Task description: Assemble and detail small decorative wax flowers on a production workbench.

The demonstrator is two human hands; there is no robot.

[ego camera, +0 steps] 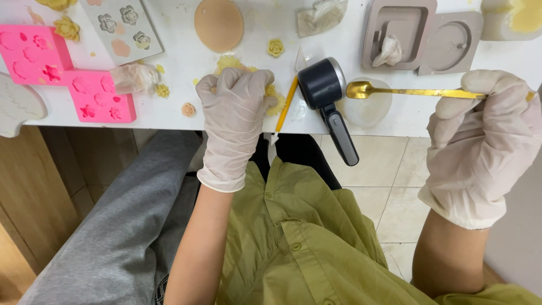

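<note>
A white table [169, 62] runs across the top of the view, its smooth top dusted with yellow crumbs, and the person sits close against its edge so both gloved hands work just past it. The pink moulds [68, 79], two soft slabs with flower hollows, lie at the left within reach, a grey mould [121, 25] of the same sort behind them; two more grey moulds [420, 36], thick and blocky, sit at the back right, one with a crumpled tissue in its hollow. A flat tan disc [218, 24] lies at the back centre. The small dark pot [324, 85], round with a long straight handle sticking out over the table edge toward the person, stands between the hands, where either hand could take the handle. The right hand [480, 147], in a thin wrinkled glove, is curled shut round the end of a gold spoon [415, 91], held level so its shiny bowl hovers over a pale round dish [370, 107] just beside the pot. The left hand [234, 118], gloved alike, rests knuckles-up at the table edge with fingers bent down onto a crumbly yellow heap [231, 62]; whether it pinches anything underneath I cannot tell. A slim yellow stick [286, 107] with a white tip lies just beside that hand, tip overhanging the edge. Small cast flowers, such as a yellow rose [275, 47] and a peach bud [188, 109], matte and waxy-looking, are scattered loose.
</note>
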